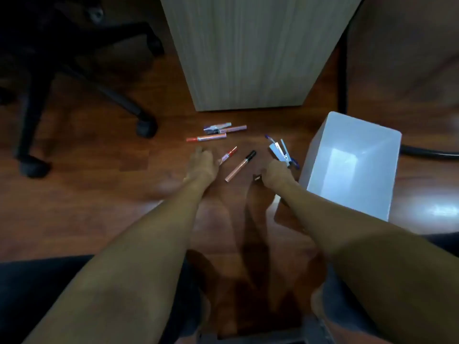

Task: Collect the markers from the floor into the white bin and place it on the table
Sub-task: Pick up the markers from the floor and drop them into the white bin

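Note:
Several markers lie on the wooden floor. A black-capped marker (240,166) rests between my hands. A short red marker (229,155) touches the thumb side of my left hand (201,163), which is low over the floor; whether it grips the marker is unclear. Farther back lie a red-capped marker (206,138), a pink marker (234,128) and a purple-and-white marker (216,126). My right hand (277,173) is shut on a bunch of blue-and-white markers (282,150) fanning out above its fingers. The white bin (320,155) stands on the floor just right of that hand, its inside bare.
A light wooden cabinet panel (250,53) rises just behind the markers. The black wheeled base of an office chair (104,78) spreads at the left. A black table leg (342,70) and a dark cable (429,153) are behind the bin. My knees fill the bottom edge.

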Demonstrator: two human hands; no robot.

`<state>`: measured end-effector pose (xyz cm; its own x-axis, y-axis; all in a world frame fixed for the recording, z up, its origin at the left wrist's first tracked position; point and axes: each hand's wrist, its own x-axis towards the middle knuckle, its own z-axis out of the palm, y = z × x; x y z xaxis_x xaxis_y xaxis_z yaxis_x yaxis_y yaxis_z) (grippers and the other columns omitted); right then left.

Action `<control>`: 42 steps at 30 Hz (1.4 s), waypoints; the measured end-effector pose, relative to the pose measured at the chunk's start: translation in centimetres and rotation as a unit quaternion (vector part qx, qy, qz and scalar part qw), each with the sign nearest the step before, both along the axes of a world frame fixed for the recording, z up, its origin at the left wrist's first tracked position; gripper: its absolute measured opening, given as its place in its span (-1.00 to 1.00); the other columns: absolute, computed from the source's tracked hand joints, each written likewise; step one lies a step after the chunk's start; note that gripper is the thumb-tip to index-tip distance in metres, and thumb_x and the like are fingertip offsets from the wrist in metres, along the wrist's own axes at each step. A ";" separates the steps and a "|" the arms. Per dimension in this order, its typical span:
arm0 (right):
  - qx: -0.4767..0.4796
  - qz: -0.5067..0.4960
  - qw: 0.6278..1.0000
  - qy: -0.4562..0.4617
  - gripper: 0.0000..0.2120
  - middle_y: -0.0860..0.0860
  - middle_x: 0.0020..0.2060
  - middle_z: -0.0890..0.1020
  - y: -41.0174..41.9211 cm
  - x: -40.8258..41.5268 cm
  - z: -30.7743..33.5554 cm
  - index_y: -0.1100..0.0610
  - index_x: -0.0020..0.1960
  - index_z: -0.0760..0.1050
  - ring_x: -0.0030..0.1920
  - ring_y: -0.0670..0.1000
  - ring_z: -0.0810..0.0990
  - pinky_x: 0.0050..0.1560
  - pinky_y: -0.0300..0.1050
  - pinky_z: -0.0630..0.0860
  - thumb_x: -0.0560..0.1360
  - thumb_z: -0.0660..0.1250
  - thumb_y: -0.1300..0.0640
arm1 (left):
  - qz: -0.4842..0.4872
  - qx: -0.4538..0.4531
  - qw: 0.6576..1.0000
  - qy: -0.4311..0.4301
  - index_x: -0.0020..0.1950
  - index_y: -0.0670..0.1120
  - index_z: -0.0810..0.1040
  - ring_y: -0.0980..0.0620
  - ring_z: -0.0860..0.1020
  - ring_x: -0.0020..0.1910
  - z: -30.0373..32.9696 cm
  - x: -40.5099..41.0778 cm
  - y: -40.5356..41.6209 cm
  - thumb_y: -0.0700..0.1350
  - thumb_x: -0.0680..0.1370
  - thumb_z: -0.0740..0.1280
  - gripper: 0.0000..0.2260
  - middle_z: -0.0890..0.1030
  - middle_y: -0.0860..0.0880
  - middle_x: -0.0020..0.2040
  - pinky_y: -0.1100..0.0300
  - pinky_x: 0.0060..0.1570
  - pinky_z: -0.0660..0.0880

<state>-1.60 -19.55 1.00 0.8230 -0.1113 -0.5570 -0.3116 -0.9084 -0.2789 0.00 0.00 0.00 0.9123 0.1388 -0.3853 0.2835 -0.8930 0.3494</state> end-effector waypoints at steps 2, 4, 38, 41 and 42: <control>-0.002 -0.038 0.999 0.016 -0.66 0.25 0.25 0.59 0.2 0.3 -1.0 0.31 0.27 0.52 0.27 0.27 0.56 0.20 0.05 0.53 0.58 0.30 0.12 | 0.019 -0.002 1.000 -0.003 0.23 -0.14 0.55 -0.28 0.44 0.31 -1.4 0.2 0.4 -0.03 0.54 0.34 -0.69 0.46 -0.25 0.31 -0.03 0.34 0.41; 0.007 -0.083 0.996 0.029 -0.64 0.24 0.28 0.56 0.4 0.1 -1.5 0.28 0.29 0.51 0.29 0.27 0.55 0.22 0.06 0.52 0.57 0.32 0.11 | 0.029 -0.007 1.000 0.001 0.21 -0.14 0.56 -0.28 0.45 0.29 -2.8 -0.1 0.6 -0.03 0.52 0.37 -0.69 0.48 -0.25 0.29 -0.03 0.33 0.42; 0.066 -0.139 0.981 -0.119 -0.81 0.19 -0.12 0.69 -15.2 -1.7 15.0 0.24 -0.07 0.50 -0.23 0.16 0.73 -0.11 -0.02 0.67 0.55 0.37 0.10 | -0.133 -0.116 0.982 -0.074 0.00 -0.29 0.63 -0.23 0.59 0.01 14.4 -1.8 -16.8 -0.08 0.54 0.36 -0.74 0.65 -0.27 -0.01 -0.02 -0.02 0.50; 0.055 -0.146 0.983 -0.095 -0.83 0.20 -0.13 0.66 -17.5 -3.3 13.7 0.23 -0.03 0.48 -0.43 0.05 0.61 -0.32 -0.18 0.56 0.57 0.36 0.12 | -0.168 -0.149 0.973 -0.050 -0.03 -0.23 0.63 -0.20 0.59 -0.08 14.3 -3.4 -19.2 -0.10 0.55 0.36 -0.81 0.64 -0.25 -0.08 -0.05 -0.03 0.53; 0.055 -0.150 0.983 -0.091 -0.82 0.20 -0.13 0.65 -18.0 -3.7 13.2 0.23 -0.04 0.46 -0.45 0.04 0.59 -0.33 -0.17 0.56 0.57 0.36 0.12 | -0.172 -0.154 0.972 -0.038 0.00 -0.23 0.63 -0.21 0.61 -0.04 14.1 -3.7 -19.8 -0.09 0.56 0.36 -0.80 0.66 -0.24 -0.04 -0.04 -0.01 0.55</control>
<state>-5.28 -37.50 14.24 0.8490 -0.3121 -0.4264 -0.4975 -0.7441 -0.4459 -3.72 -19.78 14.07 0.9119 -0.2905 -0.2900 -0.0502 -0.7801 0.6236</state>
